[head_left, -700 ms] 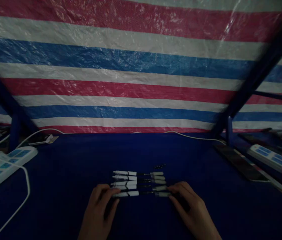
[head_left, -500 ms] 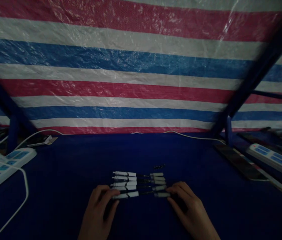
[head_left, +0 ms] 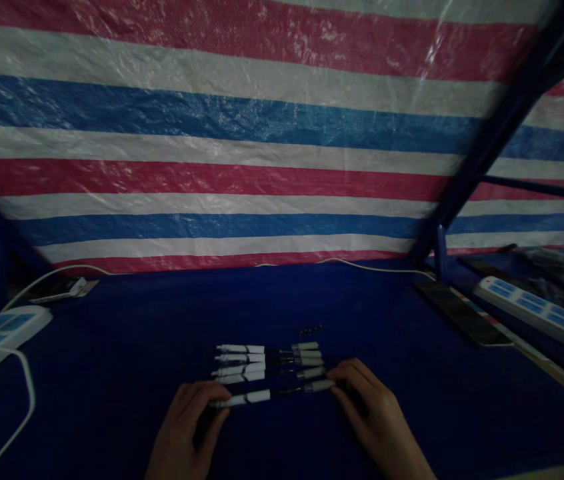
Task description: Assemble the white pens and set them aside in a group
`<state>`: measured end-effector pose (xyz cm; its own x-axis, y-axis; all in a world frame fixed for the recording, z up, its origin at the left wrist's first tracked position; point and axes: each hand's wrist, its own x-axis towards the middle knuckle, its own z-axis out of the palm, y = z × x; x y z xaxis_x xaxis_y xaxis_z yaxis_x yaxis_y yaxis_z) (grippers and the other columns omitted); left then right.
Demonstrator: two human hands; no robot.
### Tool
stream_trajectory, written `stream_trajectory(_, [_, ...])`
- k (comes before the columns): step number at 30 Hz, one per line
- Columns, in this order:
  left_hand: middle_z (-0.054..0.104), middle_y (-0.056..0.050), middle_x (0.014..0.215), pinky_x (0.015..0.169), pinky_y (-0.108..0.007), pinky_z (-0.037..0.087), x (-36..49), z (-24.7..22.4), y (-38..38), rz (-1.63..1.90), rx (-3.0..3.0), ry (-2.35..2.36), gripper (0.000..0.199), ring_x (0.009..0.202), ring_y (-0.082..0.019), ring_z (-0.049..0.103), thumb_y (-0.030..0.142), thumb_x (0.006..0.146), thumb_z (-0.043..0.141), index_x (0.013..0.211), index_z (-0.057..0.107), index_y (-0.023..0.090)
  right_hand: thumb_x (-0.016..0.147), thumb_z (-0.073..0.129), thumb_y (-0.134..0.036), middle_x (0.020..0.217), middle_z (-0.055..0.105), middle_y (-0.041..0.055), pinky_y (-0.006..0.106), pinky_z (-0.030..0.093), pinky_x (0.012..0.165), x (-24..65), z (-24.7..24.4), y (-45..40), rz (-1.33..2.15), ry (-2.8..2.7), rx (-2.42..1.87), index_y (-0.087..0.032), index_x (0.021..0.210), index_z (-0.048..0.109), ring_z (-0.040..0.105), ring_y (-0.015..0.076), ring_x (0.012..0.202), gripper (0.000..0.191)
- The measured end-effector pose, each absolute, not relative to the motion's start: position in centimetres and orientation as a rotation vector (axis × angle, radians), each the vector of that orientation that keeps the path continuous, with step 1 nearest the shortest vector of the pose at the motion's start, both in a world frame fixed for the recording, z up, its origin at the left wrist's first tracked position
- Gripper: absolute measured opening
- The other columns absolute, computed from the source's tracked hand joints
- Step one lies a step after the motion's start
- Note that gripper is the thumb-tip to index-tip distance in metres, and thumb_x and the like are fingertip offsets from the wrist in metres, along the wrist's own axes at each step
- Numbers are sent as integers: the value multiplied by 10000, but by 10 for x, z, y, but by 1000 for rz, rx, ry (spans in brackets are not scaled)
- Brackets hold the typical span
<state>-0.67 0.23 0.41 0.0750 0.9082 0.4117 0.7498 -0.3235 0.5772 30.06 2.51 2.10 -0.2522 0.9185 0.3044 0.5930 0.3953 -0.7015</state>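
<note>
Several white pen barrels (head_left: 240, 349) lie in a stack of rows on the blue table, each with a dark refill reaching right toward a grey cap (head_left: 311, 354). My left hand (head_left: 187, 427) pinches the left end of the nearest white pen (head_left: 249, 398), which sits a little apart from the rest. The fingers of my right hand (head_left: 375, 413) pinch the right end of the nearest grey cap (head_left: 319, 386), in line with that pen. Small dark pieces (head_left: 311, 330) lie just behind the rows.
White power strips (head_left: 537, 303) stand at the right and left, the left one with a white cable (head_left: 29, 380). A dark phone-like slab (head_left: 462, 313) lies at the right. Behind are striped sheeting (head_left: 262, 180) and blue frame bars (head_left: 482, 150).
The nearest pen and its cap have come nearer to me, away from the other rows, with both hands on them. The whole view has shifted slightly.
</note>
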Motion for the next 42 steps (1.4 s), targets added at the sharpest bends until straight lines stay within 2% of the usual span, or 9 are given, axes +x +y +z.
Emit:
stream_trajectory(9, [721, 5, 938, 785, -250, 568, -11, 12, -5, 1101, 1865, 1664, 84, 882, -205, 705, 304, 862, 603, 920, 661, 283, 935, 528, -253, 903, 696, -8, 224, 534, 718, 303, 12, 17, 679, -1788, -1362, -269, 1003, 582, 690, 168, 820, 88])
stream_trajectory(14, [730, -9, 1005, 853, -263, 559, -13, 12, -6, 1086, 1731, 1720, 158, 969, -226, 699, 387, 845, 617, 941, 677, 276, 932, 534, -272, 887, 700, -11, 219, 540, 705, 297, 12, 15, 700, -1745, -1354, -267, 997, 592, 694, 169, 804, 87])
stream_trajectory(17, [735, -13, 991, 843, -270, 566, -12, 14, -6, 1116, 1678, 1750, 185, 940, -228, 710, 417, 835, 615, 928, 684, 272, 930, 542, -269, 891, 697, -11, 210, 537, 711, 296, 14, 14, 652, -1736, -1329, -267, 989, 598, 690, 164, 806, 81])
stream_trajectory(27, [742, -13, 985, 840, -271, 573, -11, 14, -6, 1157, 1635, 1738, 193, 939, -230, 716, 419, 819, 626, 925, 693, 272, 907, 568, -232, 879, 709, -10, 210, 551, 700, 295, 15, 15, 530, -1754, -1271, -267, 977, 620, 699, 168, 789, 93])
stream_trajectory(42, [745, -27, 998, 871, -290, 566, -8, 15, -5, 1151, 1702, 1673, 150, 960, -239, 708, 357, 826, 640, 909, 718, 258, 913, 566, -224, 864, 701, 3, 210, 551, 682, 287, 20, 13, 589, -1813, -1224, -257, 966, 633, 692, 168, 761, 92])
